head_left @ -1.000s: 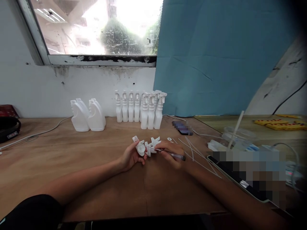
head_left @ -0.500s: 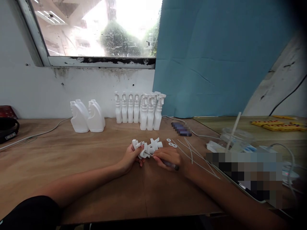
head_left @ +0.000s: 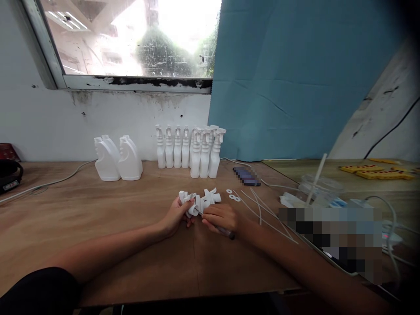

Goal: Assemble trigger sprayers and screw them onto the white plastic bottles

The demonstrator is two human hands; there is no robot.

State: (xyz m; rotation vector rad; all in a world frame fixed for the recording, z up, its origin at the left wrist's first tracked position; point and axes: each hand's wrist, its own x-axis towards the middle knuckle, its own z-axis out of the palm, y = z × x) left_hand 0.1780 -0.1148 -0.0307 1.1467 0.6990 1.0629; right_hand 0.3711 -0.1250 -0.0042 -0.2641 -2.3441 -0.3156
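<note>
My left hand (head_left: 173,216) is closed around a white trigger spray head (head_left: 193,210), thumb on top, just above the tabletop. My right hand (head_left: 221,216) grips a screwdriver (head_left: 226,232) by its dark handle. Its thin metal shaft reaches left to the spray head; whether the tip sits inside or only against it I cannot tell. More white spray-head parts (head_left: 213,198) lie just behind my right hand. White ring washers (head_left: 234,198) and several thin white tubes (head_left: 260,210) rest on the table to the right.
White spray bottles (head_left: 195,164) stand in a group by the wall, with white handled jugs (head_left: 130,164) left of them. A phone (head_left: 246,176) lies at back right. Further right are a plastic cup with a straw (head_left: 316,179), a cable (head_left: 392,218) and a blurred-out object (head_left: 341,240).
My right hand and the screwdriver have shifted slightly left toward the spray head, and the handle is tilted a little more downward. My left hand keeps its hold. The whole view moved slightly.
</note>
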